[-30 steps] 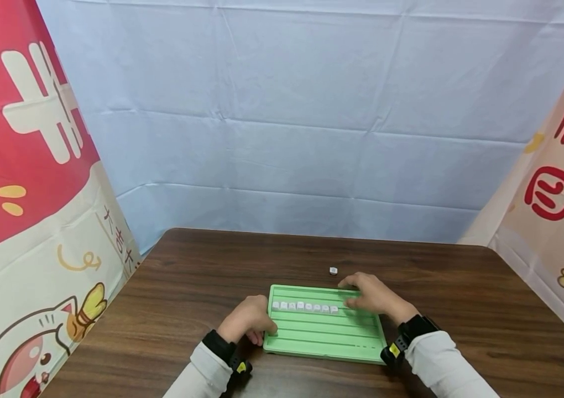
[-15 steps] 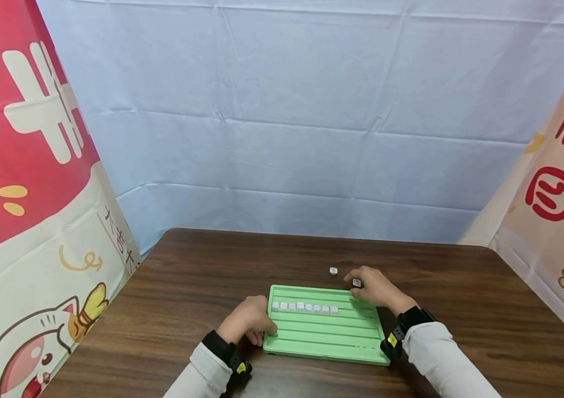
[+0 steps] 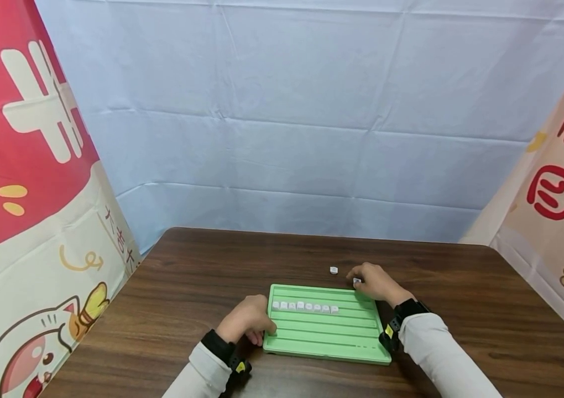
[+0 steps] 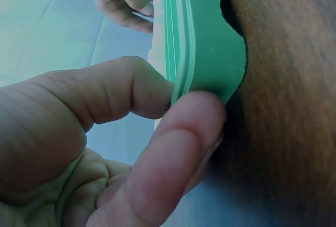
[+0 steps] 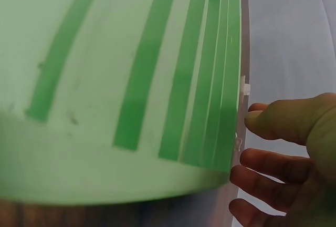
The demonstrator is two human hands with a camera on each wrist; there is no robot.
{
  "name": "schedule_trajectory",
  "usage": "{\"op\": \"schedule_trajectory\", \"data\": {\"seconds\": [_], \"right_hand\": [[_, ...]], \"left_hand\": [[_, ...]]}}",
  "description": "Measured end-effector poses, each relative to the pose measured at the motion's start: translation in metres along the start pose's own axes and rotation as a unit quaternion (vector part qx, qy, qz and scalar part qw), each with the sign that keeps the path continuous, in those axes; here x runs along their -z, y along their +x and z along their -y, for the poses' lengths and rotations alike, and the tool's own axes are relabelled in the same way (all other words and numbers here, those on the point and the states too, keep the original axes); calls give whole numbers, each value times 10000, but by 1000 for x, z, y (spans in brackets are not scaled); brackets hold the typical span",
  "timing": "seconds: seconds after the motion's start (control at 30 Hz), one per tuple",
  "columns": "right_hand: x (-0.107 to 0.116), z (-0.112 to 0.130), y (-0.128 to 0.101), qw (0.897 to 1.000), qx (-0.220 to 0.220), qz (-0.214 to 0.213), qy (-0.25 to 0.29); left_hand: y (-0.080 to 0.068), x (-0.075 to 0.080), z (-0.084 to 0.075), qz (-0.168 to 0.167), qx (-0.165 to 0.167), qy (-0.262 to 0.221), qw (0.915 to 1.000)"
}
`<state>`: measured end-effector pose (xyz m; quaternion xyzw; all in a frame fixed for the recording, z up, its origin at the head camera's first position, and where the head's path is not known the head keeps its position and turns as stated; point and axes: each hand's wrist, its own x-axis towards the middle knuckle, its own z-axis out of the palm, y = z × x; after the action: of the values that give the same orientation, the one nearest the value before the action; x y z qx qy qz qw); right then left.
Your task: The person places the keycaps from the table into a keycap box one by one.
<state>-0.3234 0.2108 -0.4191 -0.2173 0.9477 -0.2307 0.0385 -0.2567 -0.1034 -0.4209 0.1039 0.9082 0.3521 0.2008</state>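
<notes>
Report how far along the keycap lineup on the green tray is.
Done: a row of white keycaps sits in one groove of the green tray. In hand: the right hand pinches one keycap at the tray's far edge; the left hand grips the tray's near-left corner. Left: one loose keycap on the table.

Large white strokes of a Chinese character stand on the red banner (image 3: 28, 166) left of the table (image 3: 202, 287), cut off by the picture's edge. Small brown characters run down its white part near the table's corner, perhaps "大吉大利". On the beige banner (image 3: 555, 221) right of the table, a red "四" sits below another cut-off red character. Marks on the small white tiles (image 3: 304, 305) are too small to read.
</notes>
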Motion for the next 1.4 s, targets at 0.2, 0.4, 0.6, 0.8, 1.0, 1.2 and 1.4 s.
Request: {"op": "schedule_trajectory", "data": {"seconds": [0.2, 0.4, 0.6, 0.8, 1.0, 1.2, 1.4], "right_hand": [[-3, -3, 4, 10000, -12, 60, 50], [-4, -4, 5, 9997, -120, 164, 143], [-2, -4, 6, 9998, -79, 167, 62], [-1, -5, 4, 9996, -267, 61, 24], [-1, -5, 3, 9990, -448, -21, 53], [-3, -6, 2, 9990, -431, -124, 14], [-1, -6, 2, 9993, -360, -139, 26]], "left_hand": [[-1, 0, 0, -49, 19, 34, 10000], [-2, -1, -2, -130, -28, 34, 9999], [-1, -1, -2, -153, 18, 74, 9999], [-1, -1, -2, -154, -33, 1, 9999], [0, -3, -3, -157, -4, 22, 9999], [1, -5, -3, -159, -3, 95, 9998], [2, -4, -4, -91, 56, 44, 9999]]}}
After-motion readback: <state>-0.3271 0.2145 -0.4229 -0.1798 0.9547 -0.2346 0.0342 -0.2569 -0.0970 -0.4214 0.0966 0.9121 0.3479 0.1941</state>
